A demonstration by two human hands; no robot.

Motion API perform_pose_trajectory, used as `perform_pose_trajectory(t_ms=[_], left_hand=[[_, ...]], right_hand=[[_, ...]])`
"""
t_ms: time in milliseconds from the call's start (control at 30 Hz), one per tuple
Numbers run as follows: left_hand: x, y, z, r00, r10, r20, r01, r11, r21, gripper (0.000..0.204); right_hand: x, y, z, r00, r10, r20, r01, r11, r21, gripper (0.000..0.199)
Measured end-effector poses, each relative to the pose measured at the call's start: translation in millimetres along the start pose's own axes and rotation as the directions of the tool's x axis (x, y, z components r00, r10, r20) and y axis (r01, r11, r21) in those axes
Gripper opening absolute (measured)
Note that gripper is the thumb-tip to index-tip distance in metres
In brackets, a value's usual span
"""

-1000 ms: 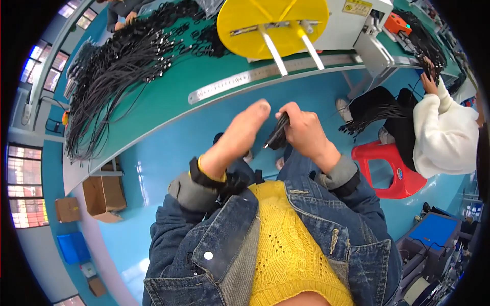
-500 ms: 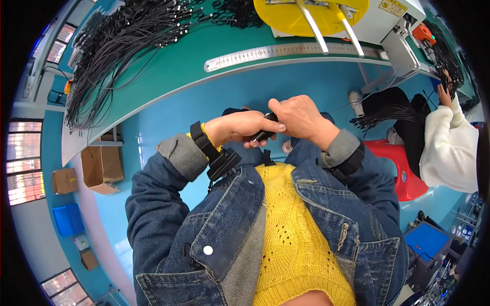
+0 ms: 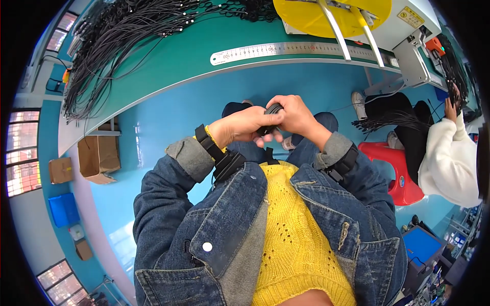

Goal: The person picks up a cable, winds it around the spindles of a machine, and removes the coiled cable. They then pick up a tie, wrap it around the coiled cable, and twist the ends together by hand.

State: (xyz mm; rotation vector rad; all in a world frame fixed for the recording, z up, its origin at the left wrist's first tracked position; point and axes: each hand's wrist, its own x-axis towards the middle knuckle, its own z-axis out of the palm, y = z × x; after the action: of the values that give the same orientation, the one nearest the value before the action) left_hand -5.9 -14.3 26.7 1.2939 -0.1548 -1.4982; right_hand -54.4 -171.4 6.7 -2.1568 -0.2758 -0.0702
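Observation:
A coiled black cable is held between my two hands, above my lap and in front of the bench edge. My left hand grips it from the left, thumb across the coil and fingers curled underneath. From the right, my right hand closes round the same coil, its fingers bent over the far side. Ridged turns of cable show between the hands; the rest of the coil is hidden by fingers and palms.
The green bench carries heaped black cables, a steel ruler and a machine with a yellow disc and protruding rods. A red stool and a seated co-worker's white sleeve are at right; a cardboard box stands left.
Both hands have turned the black cable, so its ridged turns now face up between them. My right-hand fingers have wrapped further round it. The whole view has shifted slightly.

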Motion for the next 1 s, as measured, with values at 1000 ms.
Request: perform_pose_trajectory(t_ms=[1000], left_hand=[[-71.1,-19.0,-86.0,0.863,0.44,-0.248,-0.502,0.799,-0.33,0.013]], right_hand=[[223.6,-39.7,-24.9,0.977,-0.163,-0.135,0.13,0.966,-0.225,0.024]])
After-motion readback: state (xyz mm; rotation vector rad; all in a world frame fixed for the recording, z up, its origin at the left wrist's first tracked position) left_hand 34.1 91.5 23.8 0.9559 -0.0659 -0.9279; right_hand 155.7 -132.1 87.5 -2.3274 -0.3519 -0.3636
